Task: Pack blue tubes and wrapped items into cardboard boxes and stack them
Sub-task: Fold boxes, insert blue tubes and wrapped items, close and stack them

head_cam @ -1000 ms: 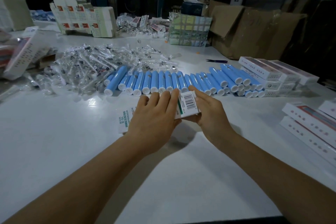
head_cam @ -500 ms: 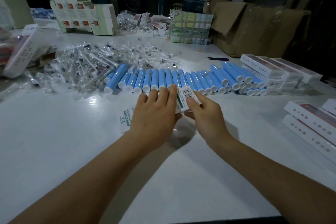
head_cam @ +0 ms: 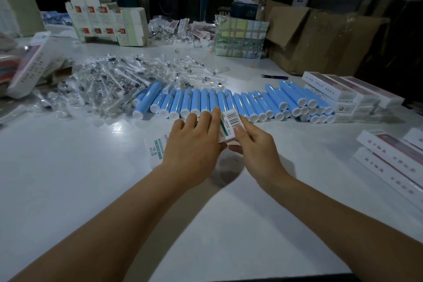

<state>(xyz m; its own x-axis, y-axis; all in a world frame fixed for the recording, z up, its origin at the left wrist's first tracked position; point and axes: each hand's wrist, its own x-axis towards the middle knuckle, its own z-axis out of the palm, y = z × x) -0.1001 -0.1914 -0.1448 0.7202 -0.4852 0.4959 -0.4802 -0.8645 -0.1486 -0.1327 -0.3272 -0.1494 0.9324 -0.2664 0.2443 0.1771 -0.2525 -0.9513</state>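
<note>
A: Here, the left hand [head_cam: 194,144] and the right hand [head_cam: 254,142] both grip a white carton [head_cam: 229,126] above the table [head_cam: 68,190].

B: Progress?

A: Partial: closed boxes [head_cam: 338,89] stacked right; blue tubes [head_cam: 229,103] and wrapped items [head_cam: 109,84] remain beyond.

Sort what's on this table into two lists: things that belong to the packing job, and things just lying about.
Job:
white box held by left hand and right hand
row of blue tubes
pile of clear-wrapped items
packed white boxes

Lying about:
scissors
brown carton
tissue box
</note>
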